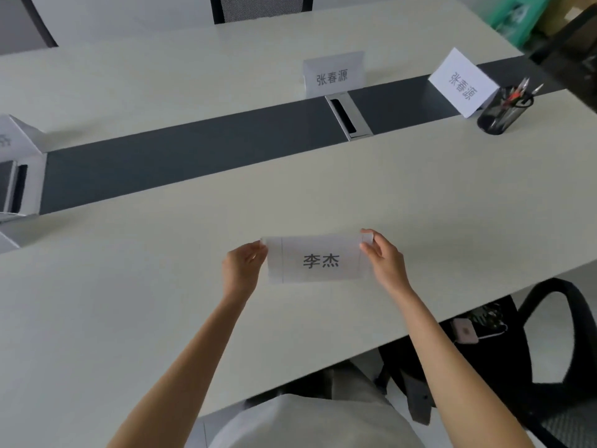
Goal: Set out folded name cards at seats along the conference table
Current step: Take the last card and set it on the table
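A white folded name card (318, 260) with two black printed characters sits over the near half of the conference table (129, 302). My left hand (242, 266) pinches its left end and my right hand (384, 257) pinches its right end. Whether the card rests on the table or hangs just above it, I cannot tell. Two more folded name cards stand farther off: one (334, 76) behind the dark centre strip, another (462, 84) tilted at the right. A further card (16, 137) shows partly at the left edge.
A dark strip (193, 156) runs along the table's middle, with a metal cable hatch (347, 116) in it. A black mesh pen holder (502, 111) stands at the right. A black chair (555, 334) is at the near right; another chair back (261, 6) faces the far side.
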The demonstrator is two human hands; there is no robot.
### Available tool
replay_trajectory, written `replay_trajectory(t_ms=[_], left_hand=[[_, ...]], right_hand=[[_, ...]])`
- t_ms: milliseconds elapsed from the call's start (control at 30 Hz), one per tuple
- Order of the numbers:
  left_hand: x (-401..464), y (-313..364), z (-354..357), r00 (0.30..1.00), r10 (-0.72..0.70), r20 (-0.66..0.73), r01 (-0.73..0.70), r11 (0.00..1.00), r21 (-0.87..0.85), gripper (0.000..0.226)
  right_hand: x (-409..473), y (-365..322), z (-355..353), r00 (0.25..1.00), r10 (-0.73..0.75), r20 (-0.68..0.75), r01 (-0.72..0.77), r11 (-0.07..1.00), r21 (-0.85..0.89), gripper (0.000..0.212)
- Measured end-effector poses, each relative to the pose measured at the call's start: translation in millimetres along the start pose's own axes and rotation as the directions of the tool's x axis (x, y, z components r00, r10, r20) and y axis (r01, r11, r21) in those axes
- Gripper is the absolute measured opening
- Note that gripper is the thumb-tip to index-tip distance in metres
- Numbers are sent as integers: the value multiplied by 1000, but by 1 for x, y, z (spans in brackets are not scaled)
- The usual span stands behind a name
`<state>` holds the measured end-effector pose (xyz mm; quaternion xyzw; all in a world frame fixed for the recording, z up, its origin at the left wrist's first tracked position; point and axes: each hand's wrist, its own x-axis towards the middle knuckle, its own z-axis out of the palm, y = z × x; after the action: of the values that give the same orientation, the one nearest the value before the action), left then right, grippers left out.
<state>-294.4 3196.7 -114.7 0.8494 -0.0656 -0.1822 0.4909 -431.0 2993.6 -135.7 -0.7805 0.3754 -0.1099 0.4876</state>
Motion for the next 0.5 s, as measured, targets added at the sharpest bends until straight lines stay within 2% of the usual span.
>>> replay_trajectory(t_ms=[67,167,267,433,500], left_hand=[[16,11,17,1000,3,26,-4,1000,24,30],[45,21,47,991,9,137,-16,999,48,27],[63,24,82,977,-7,215,4,1000,15,37],[80,40,127,974,-24,227,33,999,-35,48],[81,42,139,975,-57,216,72,996,-61,53]], right_hand=[[25,2,-9,1000,9,-27,-11,999,-42,28],[67,12,-24,999,15,-48,-18,998,-64,30],[100,26,-38,998,24,-60,-28,997,-75,30],[144,35,-56,995,-16,-99,13,999,-31,34],[153,39,-58,995,26,-99,-23,999,32,40]])
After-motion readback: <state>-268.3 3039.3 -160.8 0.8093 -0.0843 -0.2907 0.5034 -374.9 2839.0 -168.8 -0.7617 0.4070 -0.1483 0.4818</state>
